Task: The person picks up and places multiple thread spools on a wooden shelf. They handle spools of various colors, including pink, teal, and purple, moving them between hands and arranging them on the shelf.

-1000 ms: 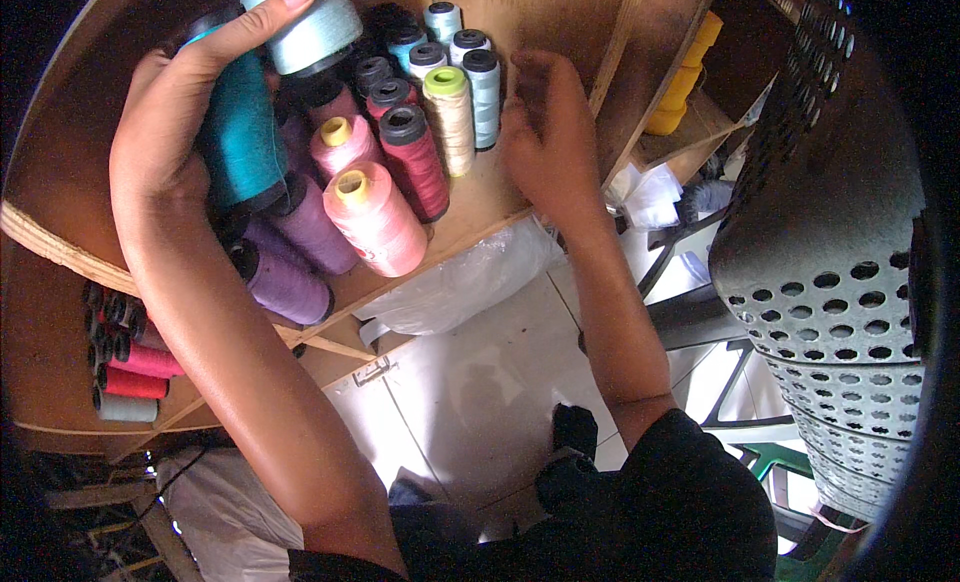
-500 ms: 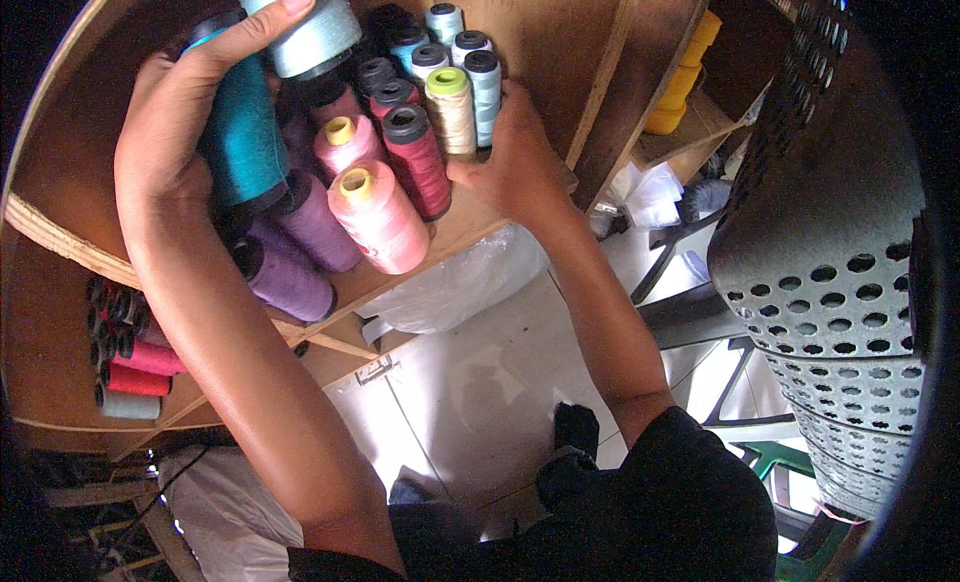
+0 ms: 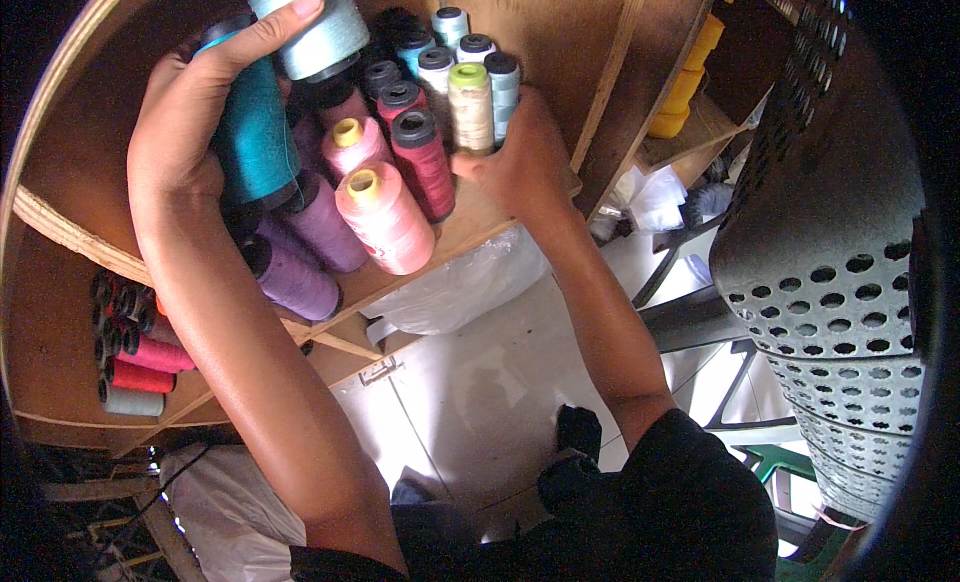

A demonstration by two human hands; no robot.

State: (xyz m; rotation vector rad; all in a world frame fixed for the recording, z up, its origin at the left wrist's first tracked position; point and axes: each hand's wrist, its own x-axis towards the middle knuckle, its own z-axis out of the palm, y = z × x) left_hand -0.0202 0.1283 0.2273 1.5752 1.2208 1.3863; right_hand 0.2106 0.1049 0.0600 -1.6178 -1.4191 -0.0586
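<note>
My left hand [image 3: 195, 112] is closed around a pale blue thread spool [image 3: 322, 32], its thumb over the side. A larger teal spool [image 3: 250, 132] leans against that palm; whether the fingers also grip it is hidden. Low at the shelf's right, my right hand [image 3: 525, 162] wraps a cream spool with a lime-green top [image 3: 470, 112] and a slim light blue spool [image 3: 503, 87], thumb at the cream one's base. Between the hands stand a pink spool [image 3: 385, 222], a dark pink spool [image 3: 423, 167] and several others. Purple spools [image 3: 295, 277] lie tilted beneath the teal one.
The wooden shelf [image 3: 470, 217] has a raised front edge at left [image 3: 75, 237]. Red and grey spools [image 3: 145, 372] fill a lower compartment. Clear plastic [image 3: 460, 282] hangs below. A perforated grey metal panel [image 3: 830, 322] stands at right, near yellow spools [image 3: 685, 82].
My right hand has shifted slightly right with the cream and slim light blue spools, widening the gap beside the dark pink one. My left hand keeps its hold; the whole view has drifted a little.
</note>
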